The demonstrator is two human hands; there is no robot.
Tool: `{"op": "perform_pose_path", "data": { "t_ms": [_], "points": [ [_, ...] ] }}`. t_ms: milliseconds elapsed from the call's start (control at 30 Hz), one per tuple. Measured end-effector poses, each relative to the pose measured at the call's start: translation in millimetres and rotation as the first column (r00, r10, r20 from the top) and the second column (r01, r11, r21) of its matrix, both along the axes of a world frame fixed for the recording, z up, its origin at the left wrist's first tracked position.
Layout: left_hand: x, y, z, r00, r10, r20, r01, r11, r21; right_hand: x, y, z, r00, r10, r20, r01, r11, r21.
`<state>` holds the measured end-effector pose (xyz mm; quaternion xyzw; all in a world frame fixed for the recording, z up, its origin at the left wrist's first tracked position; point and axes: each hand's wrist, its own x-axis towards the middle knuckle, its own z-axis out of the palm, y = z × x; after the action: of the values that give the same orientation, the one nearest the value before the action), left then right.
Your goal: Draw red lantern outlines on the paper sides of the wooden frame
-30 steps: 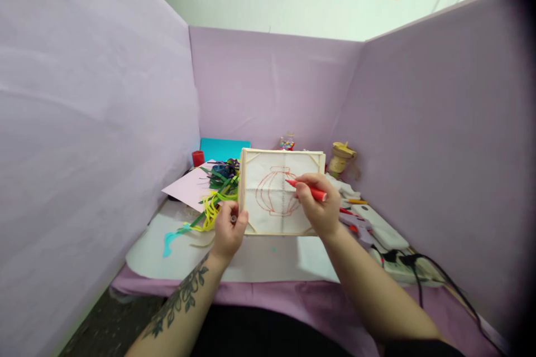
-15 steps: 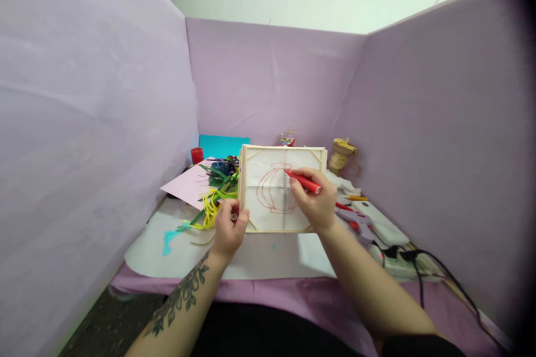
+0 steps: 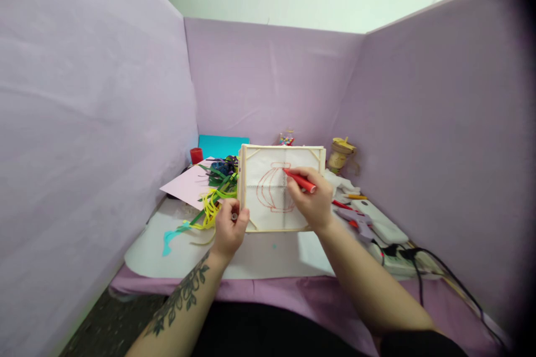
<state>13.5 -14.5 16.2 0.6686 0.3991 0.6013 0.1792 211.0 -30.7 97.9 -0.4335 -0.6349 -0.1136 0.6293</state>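
Observation:
A light wooden frame [image 3: 243, 178] with a white sheet stretched in it is held up, tilted toward me, above the table. Its sheet bears a red outline drawing [image 3: 272, 211] of a round lantern shape with curved ribs. My left hand [image 3: 231, 227] is closed on the frame's lower left side; a small pale round end shows between its fingers, too small to name. In my right hand [image 3: 315, 201] is a red marker [image 3: 303, 182], pinched between thumb and fingers. The marker's tip meets the sheet near the top of the drawing, and this hand hides the drawing's right part.
Green and yellow paper strips [image 3: 213, 209] lie left of the frame beside a pink sheet [image 3: 190, 182]. At the right are a lilac glue gun [image 3: 355, 221], a power strip [image 3: 397, 261] with black cables, and a tan cup [image 3: 340, 153]. Lilac panels [image 3: 272, 78] enclose the table.
My right hand with the red marker has shifted slightly left, its tip still near the top of the drawing. My left hand and the frame stay nearly in place.

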Motion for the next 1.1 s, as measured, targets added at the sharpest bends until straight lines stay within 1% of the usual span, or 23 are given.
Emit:
{"op": "perform_pose_path", "data": {
  "t_ms": [267, 467, 567, 700, 800, 867, 967, 1033, 1100],
  "points": [
    [0, 0, -0.4, 1.0, 0.004, -0.002, -0.004, 1.0, -0.006, 1, 0, -0.9, 1.0, 0.0, -0.006, 0.0, 1.0, 0.002],
    [0, -1, 0.7, 1.0, 0.008, -0.007, -0.008, 1.0, 0.011, 5, -4, 3.6, 0.996, 0.078, -0.03, -0.077, 0.996, 0.037],
    [1, -2, 2.2, 1.0, 0.014, -0.014, -0.014, 1.0, 0.021, 2, -9, 4.5, 0.997, 0.07, -0.026, -0.07, 0.997, 0.022],
    [2, -6, 3.4, 0.999, 0.025, -0.038, -0.023, 0.998, 0.059, -7, -14, -3.5, 1.0, -0.018, -0.021, 0.019, 0.999, 0.027],
    [1, -7, 2.1, 0.997, 0.03, -0.077, -0.023, 0.995, 0.095, -13, -14, -11.7, 0.994, -0.077, -0.076, 0.081, 0.995, 0.056],
    [1, -7, 0.4, 0.995, 0.024, -0.102, -0.013, 0.995, 0.103, -15, -12, -16.3, 0.986, -0.08, -0.148, 0.091, 0.994, 0.068],
    [0, -5, -1.6, 0.992, 0.022, -0.127, -0.008, 0.994, 0.108, -16, -10, -22.2, 0.973, -0.05, -0.227, 0.072, 0.993, 0.093],
    [-1, -3, -2.1, 0.988, 0.035, -0.149, -0.019, 0.994, 0.108, -14, -9, -25.7, 0.969, -0.016, -0.245, 0.044, 0.993, 0.108],
    [-1, -2, -2.0, 0.982, 0.044, -0.183, -0.026, 0.994, 0.103, -12, -8, -28.4, 0.974, -0.001, -0.225, 0.026, 0.994, 0.107]
  ]
}}
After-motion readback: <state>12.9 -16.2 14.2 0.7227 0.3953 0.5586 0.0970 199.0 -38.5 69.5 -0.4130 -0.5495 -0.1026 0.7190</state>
